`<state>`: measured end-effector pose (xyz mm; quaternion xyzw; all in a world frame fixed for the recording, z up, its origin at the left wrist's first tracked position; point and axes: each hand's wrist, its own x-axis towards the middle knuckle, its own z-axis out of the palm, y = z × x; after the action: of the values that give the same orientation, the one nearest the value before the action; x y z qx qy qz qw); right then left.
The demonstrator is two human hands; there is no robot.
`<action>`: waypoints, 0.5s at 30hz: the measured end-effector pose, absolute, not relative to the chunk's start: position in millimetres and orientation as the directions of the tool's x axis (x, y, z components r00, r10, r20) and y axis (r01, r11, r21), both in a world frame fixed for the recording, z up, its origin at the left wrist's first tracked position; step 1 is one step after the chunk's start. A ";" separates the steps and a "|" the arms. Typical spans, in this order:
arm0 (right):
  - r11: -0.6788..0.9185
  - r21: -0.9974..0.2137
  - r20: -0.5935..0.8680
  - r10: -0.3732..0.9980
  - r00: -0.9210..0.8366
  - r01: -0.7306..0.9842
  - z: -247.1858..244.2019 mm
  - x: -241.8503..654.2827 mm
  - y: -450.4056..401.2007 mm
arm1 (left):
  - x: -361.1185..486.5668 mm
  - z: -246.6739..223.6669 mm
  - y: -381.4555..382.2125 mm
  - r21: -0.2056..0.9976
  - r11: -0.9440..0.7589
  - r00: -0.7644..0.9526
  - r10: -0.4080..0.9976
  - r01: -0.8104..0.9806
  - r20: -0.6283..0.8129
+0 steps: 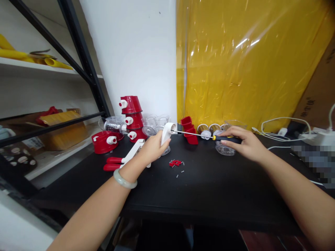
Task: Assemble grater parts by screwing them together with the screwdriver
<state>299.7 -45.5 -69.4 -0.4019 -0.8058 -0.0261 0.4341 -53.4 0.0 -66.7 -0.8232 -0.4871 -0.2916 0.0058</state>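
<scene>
My left hand (155, 148) is closed around a white plastic part (167, 132) with a round, ring-like end, held up above the table. In my right hand (242, 143) is a screwdriver (226, 139) with a dark handle and a yellow collar. Its long shaft points left, and the tip reaches the round end of the white part; whether it sits in a screw is hidden. Below the hands lie small red pieces (175, 163) and several loose screws (182, 171). White crank arms with red handles (113, 164) rest beside my left wrist.
Red housings (134, 120) stand stacked at the back left, with another red housing (102, 143) in front. Clear plastic cups, red hoppers (190, 130) and grater drums (203, 131) line the wall. White cables (282, 136) lie at right; a black-framed shelf (91, 76) stands left.
</scene>
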 end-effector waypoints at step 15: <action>0.626 -0.404 0.639 0.715 -0.284 0.667 -73.5 300.4 -40.2 | -47.1 -65.2 -9.9 0.130 -0.375 0.271 0.831 0.918 0.487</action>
<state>300.4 -40.2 -73.5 -0.4317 -0.8007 0.0289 0.4143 -47.1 -9.9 -65.2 -0.7921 -0.5518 -0.2453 0.0889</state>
